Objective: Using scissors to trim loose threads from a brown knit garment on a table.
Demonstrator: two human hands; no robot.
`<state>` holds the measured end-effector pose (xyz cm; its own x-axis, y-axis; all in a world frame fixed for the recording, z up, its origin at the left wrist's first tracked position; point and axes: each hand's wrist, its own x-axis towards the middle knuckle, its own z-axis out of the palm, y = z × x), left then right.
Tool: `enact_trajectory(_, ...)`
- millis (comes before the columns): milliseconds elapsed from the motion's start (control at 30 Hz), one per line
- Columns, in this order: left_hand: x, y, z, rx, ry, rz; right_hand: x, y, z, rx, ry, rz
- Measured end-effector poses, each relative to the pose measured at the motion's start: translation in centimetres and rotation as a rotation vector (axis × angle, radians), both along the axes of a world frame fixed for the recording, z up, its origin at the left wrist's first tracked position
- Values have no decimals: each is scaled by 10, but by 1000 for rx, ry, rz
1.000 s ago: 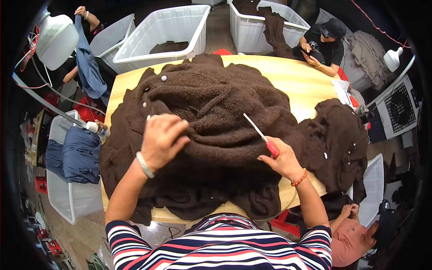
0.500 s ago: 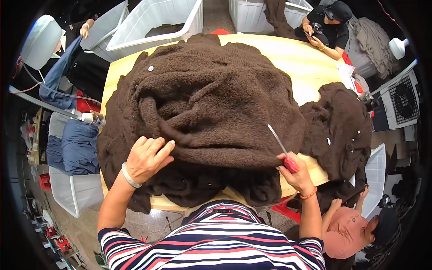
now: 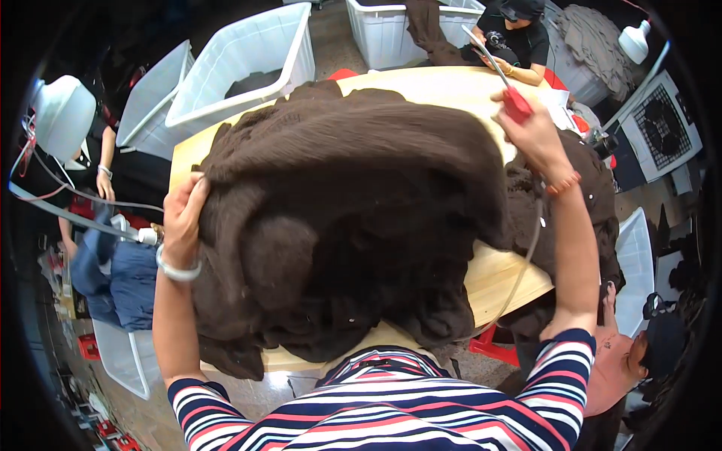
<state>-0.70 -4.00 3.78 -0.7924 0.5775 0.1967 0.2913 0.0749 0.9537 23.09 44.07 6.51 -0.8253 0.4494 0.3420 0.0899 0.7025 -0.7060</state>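
Across the wooden surface [image 3: 451, 86], a large mass of fuzzy dark brown cloth [image 3: 338, 203] is lying in loose folds, its far part forming a broad, blurred ridge. The left hand [image 3: 183, 218] is pinching the cloth's left margin between thumb and fingers. Near the upper right end of the cloth, the right hand [image 3: 530, 131] is gripping a red-handled tool [image 3: 517, 104], whose slender metal shaft is pointing up and to the left; the view is not showing whether these fingers are also touching cloth. A second brown heap [image 3: 519, 218] is resting to the right, partly behind the right forearm. Judging by its bulk and sagging folds, the cloth is probably behaving as a soft, limp, fairly heavy load, neither fragile nor slippery. Thick folds and side margins are seeming the surest holds, with both ends sharing the weight.
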Motion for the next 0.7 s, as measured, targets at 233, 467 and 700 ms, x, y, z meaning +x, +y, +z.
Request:
enact_trajectory(233,75,44,-19,-300,1153,199,31,-78,-77,179,-29,63)
enact_trajectory(467,69,86,-40,-518,1128,44,18,-85,-156,164,-309,-135)
enact_trajectory(700,72,151,-41,-417,1248,-180,8,-62,-155,-150,-242,-128)
